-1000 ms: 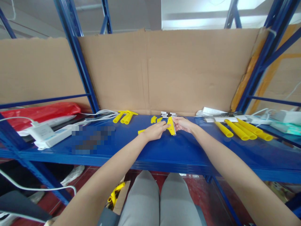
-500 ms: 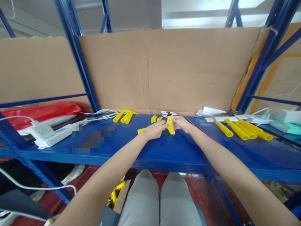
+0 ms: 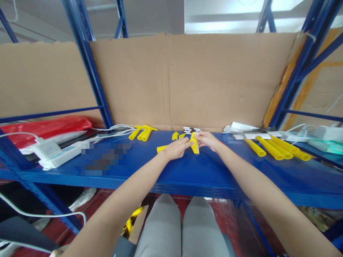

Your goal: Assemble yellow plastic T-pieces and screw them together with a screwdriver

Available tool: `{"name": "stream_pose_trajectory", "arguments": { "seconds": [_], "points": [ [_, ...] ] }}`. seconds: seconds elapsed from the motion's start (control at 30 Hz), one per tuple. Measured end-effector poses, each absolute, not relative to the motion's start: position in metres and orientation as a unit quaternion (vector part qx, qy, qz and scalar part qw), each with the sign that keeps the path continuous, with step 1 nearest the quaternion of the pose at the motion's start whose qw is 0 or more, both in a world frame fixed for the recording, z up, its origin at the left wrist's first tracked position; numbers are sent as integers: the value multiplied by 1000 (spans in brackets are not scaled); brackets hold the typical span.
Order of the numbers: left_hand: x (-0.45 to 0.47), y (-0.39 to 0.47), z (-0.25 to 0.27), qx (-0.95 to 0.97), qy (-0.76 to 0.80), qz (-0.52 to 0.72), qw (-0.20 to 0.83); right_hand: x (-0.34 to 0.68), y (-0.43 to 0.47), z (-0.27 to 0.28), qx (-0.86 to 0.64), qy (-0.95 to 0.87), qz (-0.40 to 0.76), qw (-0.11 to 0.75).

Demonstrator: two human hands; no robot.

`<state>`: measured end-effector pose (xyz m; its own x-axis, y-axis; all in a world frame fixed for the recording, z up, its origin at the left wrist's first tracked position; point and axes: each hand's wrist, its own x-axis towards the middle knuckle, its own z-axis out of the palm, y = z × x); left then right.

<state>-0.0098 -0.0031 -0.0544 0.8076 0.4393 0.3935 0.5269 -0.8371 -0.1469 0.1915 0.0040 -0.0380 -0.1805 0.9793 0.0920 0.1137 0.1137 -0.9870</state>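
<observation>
Both hands meet over the middle of the blue shelf on a yellow scraper (image 3: 194,145), which has a wide flat head and a pale strip along its right edge. My left hand (image 3: 178,148) is closed around it from the left, and a yellow tube end (image 3: 161,148) sticks out past that hand. At the head's right edge, the fingers of my right hand (image 3: 207,140) pinch the upper part near the strip. Just behind the hands lie small yellow pieces (image 3: 175,135) and a stack of white and dark strips (image 3: 190,129).
Yellow T-shaped tools (image 3: 144,132) lie at the back left, near white cables and a power strip (image 3: 64,155). Several yellow tubular handles (image 3: 273,148) rest on the right. A cardboard panel (image 3: 214,78) stands behind. Below, a carton (image 3: 138,223) holds yellow parts.
My right hand has shifted very slightly on the scraper's edge. The scraper stays in both hands at almost the same place.
</observation>
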Motion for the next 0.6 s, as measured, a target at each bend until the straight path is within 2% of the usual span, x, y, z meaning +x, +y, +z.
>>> {"name": "stream_pose_trajectory", "arguments": {
  "seconds": [0.3, 0.6],
  "points": [
    [-9, -3, -55, -941, -259, -174, 133, 188, 0, -34, -478, -568, 479, 469],
    [-11, -2, -55, -940, -261, -182, 121, 188, 1, -35, -469, -592, 477, 450]
  ]
}}
